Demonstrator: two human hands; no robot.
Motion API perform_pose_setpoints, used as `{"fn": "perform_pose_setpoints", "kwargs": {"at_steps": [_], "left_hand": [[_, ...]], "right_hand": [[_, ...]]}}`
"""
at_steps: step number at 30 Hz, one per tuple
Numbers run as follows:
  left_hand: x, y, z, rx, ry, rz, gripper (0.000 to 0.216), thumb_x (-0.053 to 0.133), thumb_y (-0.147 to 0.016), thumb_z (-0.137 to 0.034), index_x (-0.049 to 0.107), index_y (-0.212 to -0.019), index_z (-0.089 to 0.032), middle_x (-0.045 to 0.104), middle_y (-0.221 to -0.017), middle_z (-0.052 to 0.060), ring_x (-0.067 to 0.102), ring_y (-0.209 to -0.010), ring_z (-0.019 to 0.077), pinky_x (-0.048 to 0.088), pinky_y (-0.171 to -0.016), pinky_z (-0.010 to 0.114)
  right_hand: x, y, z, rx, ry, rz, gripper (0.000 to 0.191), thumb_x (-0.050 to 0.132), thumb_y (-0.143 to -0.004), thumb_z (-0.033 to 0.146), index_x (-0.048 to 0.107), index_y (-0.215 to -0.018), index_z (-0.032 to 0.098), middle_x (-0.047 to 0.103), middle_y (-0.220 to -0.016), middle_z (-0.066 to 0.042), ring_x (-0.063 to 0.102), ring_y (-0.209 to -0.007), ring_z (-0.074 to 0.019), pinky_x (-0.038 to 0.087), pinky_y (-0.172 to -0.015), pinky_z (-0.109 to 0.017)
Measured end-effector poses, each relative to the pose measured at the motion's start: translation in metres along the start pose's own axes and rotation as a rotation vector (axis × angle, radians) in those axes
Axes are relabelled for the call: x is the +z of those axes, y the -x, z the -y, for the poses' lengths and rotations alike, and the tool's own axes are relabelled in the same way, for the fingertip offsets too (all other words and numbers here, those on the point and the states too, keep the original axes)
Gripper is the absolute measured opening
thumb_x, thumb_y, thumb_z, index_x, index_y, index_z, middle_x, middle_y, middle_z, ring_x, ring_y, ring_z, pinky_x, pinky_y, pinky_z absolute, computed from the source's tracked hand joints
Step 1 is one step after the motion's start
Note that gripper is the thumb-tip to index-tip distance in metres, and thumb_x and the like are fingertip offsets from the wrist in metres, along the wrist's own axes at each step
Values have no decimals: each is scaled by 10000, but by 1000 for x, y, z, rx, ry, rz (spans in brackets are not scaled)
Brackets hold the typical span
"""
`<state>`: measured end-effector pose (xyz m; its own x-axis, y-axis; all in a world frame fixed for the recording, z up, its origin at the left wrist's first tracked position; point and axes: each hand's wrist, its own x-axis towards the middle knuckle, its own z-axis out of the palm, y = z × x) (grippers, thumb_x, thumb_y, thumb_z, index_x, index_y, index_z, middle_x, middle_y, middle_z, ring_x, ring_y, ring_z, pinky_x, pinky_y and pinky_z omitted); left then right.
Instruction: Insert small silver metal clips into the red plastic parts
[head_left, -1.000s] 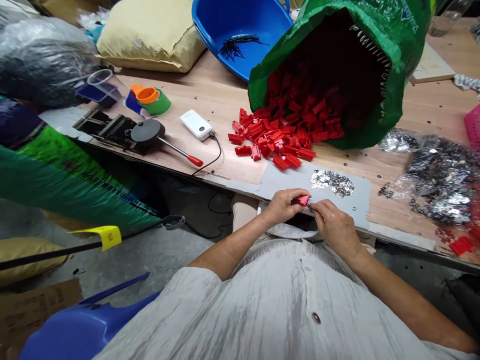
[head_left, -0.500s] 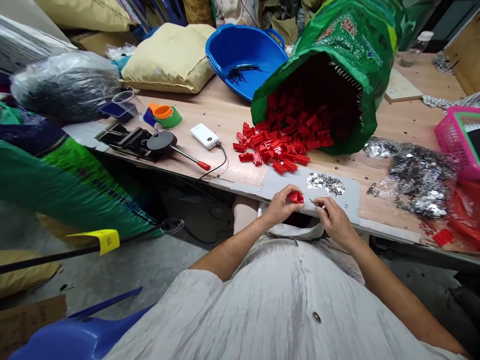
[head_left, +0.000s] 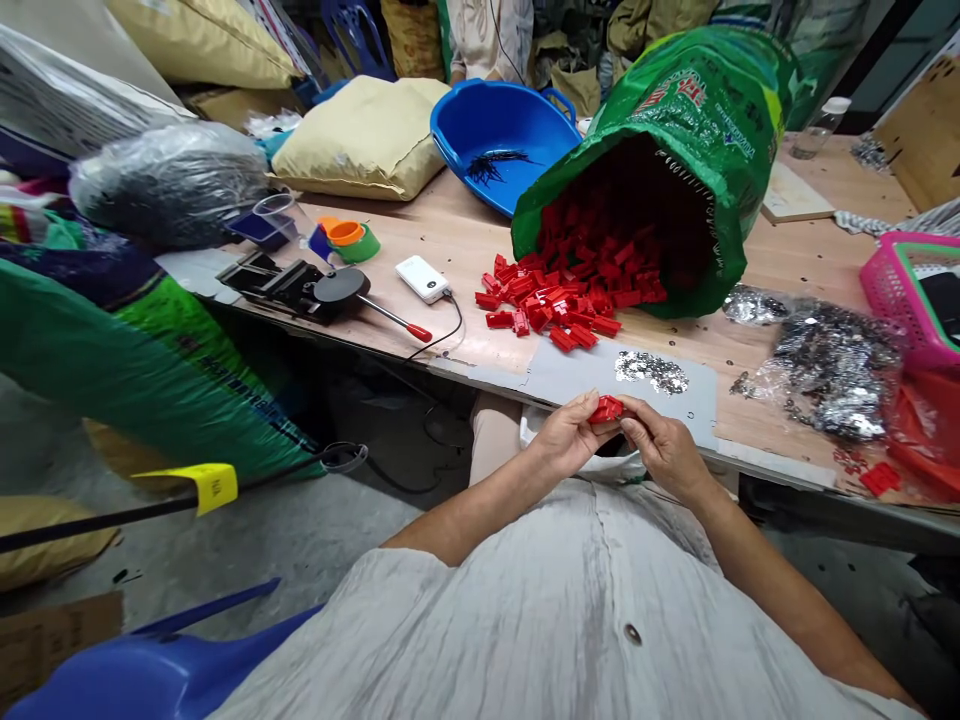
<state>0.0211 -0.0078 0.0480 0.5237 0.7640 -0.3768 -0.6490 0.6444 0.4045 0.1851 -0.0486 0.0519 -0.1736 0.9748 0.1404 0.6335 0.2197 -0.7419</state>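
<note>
My left hand (head_left: 570,437) is closed, its thumb and fingers pinching a small red plastic part (head_left: 606,409) just over the table's front edge. From the other side, my right hand (head_left: 664,447) meets it, with thumb and forefinger closed round the part's right end. Whatever metal bit sits between those fingertips is hidden now. Just beyond my hands, a small pile of shiny metal pieces (head_left: 651,371) lies on a grey sheet (head_left: 559,368). More red plastic parts (head_left: 559,300) spill out of a green woven sack (head_left: 720,140) lying on its side.
On the left are a hand-lever tool (head_left: 341,287), a white power bank (head_left: 422,279) with a cable, and tape rolls (head_left: 349,238). A blue basin (head_left: 502,130) stands behind. Bagged metal pieces (head_left: 840,360) and a pink basket (head_left: 900,290) are at right. A white container (head_left: 534,424) is below my hands.
My right hand has moved left to the red part, and the small metal piece in its fingers has gone out of sight. My left hand has turned slightly. The camera view has tilted up.
</note>
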Motion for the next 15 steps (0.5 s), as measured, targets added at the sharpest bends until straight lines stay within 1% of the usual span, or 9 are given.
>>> {"fn": "perform_pose_setpoints", "kwargs": {"at_steps": [2, 4, 6, 9, 12, 13, 15], "left_hand": [[2, 1, 3, 0, 33, -14, 106, 623, -892, -207, 603, -835, -119, 692, -819, 51, 693, -779, 146, 537, -882, 305], [3, 1, 6, 9, 40, 1, 108, 621, -893, -207, 605, -833, -119, 693, -817, 53, 699, -798, 152, 524, -946, 335], [2, 1, 7, 17, 27, 13, 118, 643, -880, -219, 600, -826, -123, 694, -810, 50, 705, -806, 159, 510, -987, 366], [-6, 2, 6, 23, -43, -4, 196, 719, -826, -258, 568, -784, -140, 696, -801, 39, 713, -844, 181, 499, -1009, 404], [-22, 3, 3, 1, -227, -51, 324, 806, -738, -314, 523, -744, -157, 693, -801, 34, 709, -917, 219, 512, -977, 429], [-30, 3, 3, -1, -311, -83, 359, 827, -710, -329, 511, -735, -158, 692, -821, 37, 701, -928, 221, 528, -941, 420], [-47, 3, 3, -6, -499, -158, 402, 848, -671, -375, 517, -737, -156, 677, -840, 38, 682, -894, 198, 551, -847, 362]], "right_hand": [[3, 0, -2, -13, -22, -52, 356, 424, -991, 406, 617, -1253, 262, 710, -899, -25, 653, -744, -177, 484, -723, -286], [7, -1, -5, -7, -116, -86, 342, 414, -995, 409, 652, -1186, 254, 706, -938, -33, 651, -784, -179, 485, -741, -285], [11, -1, -8, 19, -235, -99, 358, 404, -997, 428, 668, -1151, 242, 689, -894, -31, 627, -748, -170, 478, -696, -275], [13, 0, -11, 75, -315, -52, 401, 394, -996, 458, 660, -1185, 224, 608, -714, 1, 548, -619, -146, 437, -602, -258], [6, 4, -19, 140, -244, -14, 430, 367, -1002, 464, 635, -1242, 229, 534, -611, 32, 514, -569, -135, 414, -596, -254], [2, 6, -24, 167, -199, -31, 432, 371, -999, 466, 629, -1252, 230, 542, -612, 32, 524, -577, -138, 416, -607, -256], [-8, 10, -40, 228, -98, -110, 426, 414, -977, 471, 632, -1244, 221, 594, -659, 15, 552, -608, -150, 427, -630, -267]]}}
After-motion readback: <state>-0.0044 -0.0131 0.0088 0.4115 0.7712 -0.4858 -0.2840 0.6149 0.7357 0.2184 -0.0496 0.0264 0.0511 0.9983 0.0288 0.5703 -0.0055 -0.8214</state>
